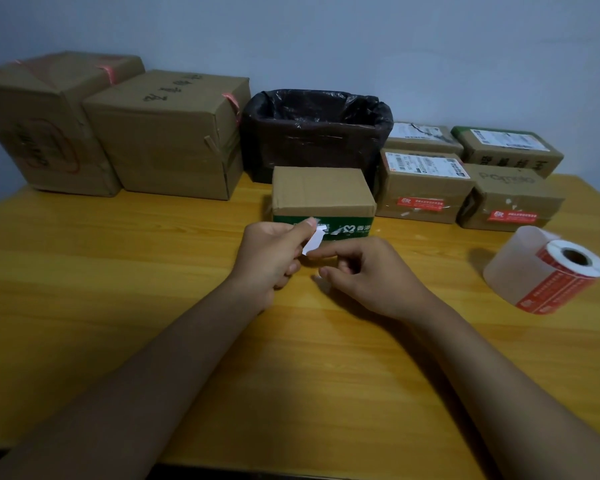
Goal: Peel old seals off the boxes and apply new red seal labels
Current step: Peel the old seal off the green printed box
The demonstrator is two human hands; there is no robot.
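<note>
A small cardboard box [321,192] with a green printed front stands mid-table. Just in front of it, my left hand [267,258] pinches a white strip of old seal [313,241] between thumb and forefinger; the strip's top end lies against the box's green front. My right hand [368,275] is beside it, its index fingertip touching the strip's lower end, thumb apart below, other fingers loosely curled. A roll of red seal labels [551,271] lies on its side at the right.
A bin lined with a black bag [316,147] stands behind the small box. Two large boxes [167,140] fill the back left. Several small boxes sit back right, two bearing red seals [420,203]. The wooden table [118,271] meets a wall behind.
</note>
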